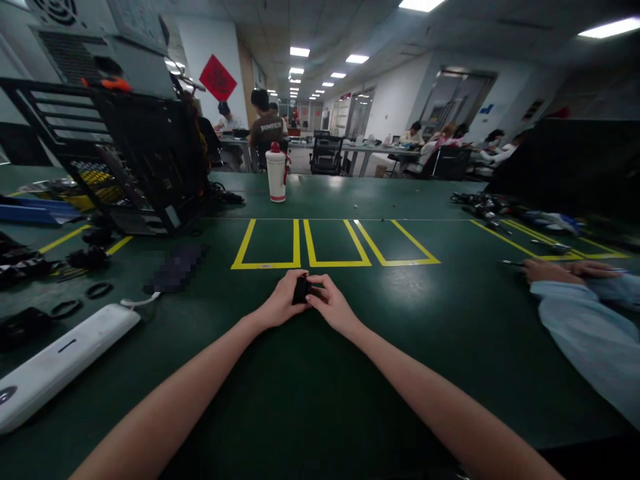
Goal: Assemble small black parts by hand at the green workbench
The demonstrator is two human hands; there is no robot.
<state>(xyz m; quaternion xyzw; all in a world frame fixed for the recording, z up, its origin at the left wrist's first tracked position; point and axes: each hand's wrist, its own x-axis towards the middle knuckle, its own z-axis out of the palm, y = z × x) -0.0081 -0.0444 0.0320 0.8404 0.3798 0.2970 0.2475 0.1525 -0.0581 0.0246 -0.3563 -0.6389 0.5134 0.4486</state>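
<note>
Between my two hands is a small black object (301, 291), low over the green tabletop (310, 387). My left hand (283, 298) is closed on its left side, with the thumb below and the fingers above. From the other side, my right hand (332, 304) curls its thumb and fingertips against it. The fingers cover much of the object, so its exact kind cannot be made out. Just beyond my hands, yellow tape outlines (338, 264) mark the table.
A white cup with a red lid (277, 175) stands farther back. At left are a black open-frame case (150, 153), a long white power bank (70, 360) and black straps. A co-worker's sleeved arms (585, 320) rest at right, near metal parts (485, 208).
</note>
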